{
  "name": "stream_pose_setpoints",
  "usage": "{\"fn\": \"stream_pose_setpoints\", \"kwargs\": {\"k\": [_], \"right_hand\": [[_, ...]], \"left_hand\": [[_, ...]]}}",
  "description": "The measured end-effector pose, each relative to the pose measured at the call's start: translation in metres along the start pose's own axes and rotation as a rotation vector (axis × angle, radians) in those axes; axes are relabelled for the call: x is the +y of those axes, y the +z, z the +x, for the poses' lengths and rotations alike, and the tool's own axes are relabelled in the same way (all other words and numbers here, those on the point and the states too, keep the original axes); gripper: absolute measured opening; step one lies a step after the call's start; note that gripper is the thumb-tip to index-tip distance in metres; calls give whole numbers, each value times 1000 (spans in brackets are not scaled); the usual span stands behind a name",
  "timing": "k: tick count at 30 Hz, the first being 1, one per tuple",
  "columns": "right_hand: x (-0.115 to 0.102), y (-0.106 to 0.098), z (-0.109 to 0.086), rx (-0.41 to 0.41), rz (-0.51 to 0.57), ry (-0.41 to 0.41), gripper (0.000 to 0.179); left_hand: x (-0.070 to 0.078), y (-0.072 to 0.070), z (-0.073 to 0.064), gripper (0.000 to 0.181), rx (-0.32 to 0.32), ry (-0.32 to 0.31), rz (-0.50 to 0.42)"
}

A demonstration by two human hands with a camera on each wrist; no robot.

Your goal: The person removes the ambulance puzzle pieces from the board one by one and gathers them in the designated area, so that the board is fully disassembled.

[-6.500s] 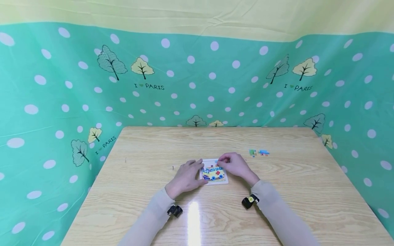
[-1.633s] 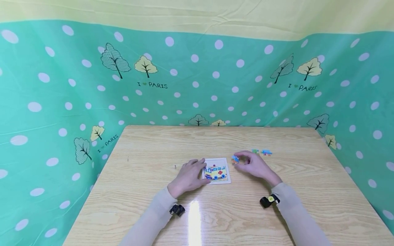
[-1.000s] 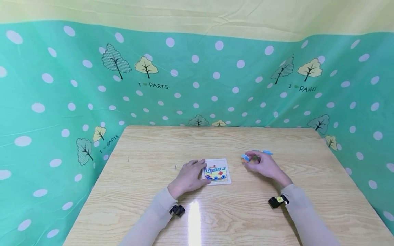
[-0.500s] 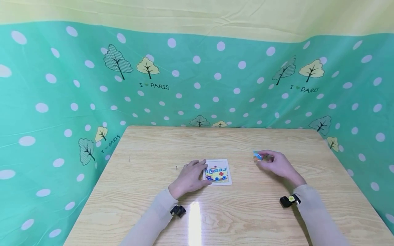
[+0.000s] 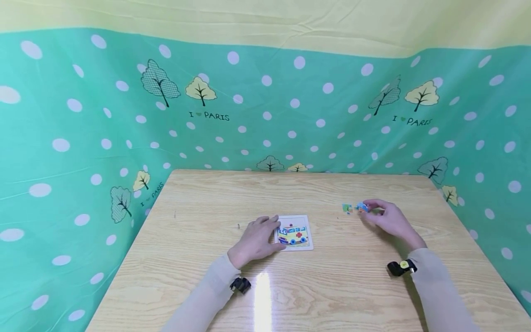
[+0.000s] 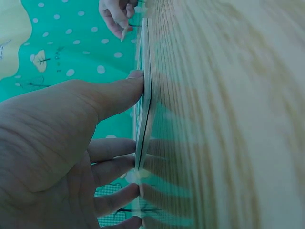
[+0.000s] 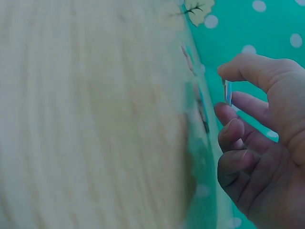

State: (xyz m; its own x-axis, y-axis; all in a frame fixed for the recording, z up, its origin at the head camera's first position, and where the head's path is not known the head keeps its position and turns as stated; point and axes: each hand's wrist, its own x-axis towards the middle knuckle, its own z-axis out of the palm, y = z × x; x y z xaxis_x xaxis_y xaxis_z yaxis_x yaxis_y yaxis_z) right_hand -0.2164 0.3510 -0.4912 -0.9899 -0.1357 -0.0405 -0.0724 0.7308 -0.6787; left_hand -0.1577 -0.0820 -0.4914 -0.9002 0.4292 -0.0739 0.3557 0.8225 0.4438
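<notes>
My left hand point(image 5: 257, 237) rests at the left side of a small puzzle board point(image 5: 307, 233) with a white border and a yellow ambulance picture. In the left wrist view its thumb touches the board's edge, and the fairly straight fingers reach the other side. Off to the right, my right hand point(image 5: 387, 219) pinches a small blue and orange puzzle piece point(image 7: 228, 93) between thumb and fingertips, the other fingers curled below. That piece overlaps the loose pieces in the head view. A green puzzle piece point(image 5: 346, 208) lies on the table just left of it.
The wood-grain table point(image 5: 232, 193) carries a bright light reflection near the front. A tiny dark speck point(image 5: 238, 226) lies left of the board. Green dotted cloth point(image 5: 249, 115) hangs behind and on both sides. Each wrist wears a black camera point(image 5: 240, 285).
My right hand has carried the pinched piece rightward from beside the board to the loose pieces, uncovering the green one. The left hand and board stay in place.
</notes>
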Motion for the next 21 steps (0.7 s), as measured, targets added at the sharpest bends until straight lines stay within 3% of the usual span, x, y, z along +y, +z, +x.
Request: {"fn": "stream_pose_setpoints", "kwargs": {"k": [10,21], "right_hand": [[23,-22,4,-7,-81,43,63],[30,-33,10,-129,-88,53,64]], "left_hand": [[-1,1,0,78,3,7,0],[0,0,-2,78,1,9,0]]}}
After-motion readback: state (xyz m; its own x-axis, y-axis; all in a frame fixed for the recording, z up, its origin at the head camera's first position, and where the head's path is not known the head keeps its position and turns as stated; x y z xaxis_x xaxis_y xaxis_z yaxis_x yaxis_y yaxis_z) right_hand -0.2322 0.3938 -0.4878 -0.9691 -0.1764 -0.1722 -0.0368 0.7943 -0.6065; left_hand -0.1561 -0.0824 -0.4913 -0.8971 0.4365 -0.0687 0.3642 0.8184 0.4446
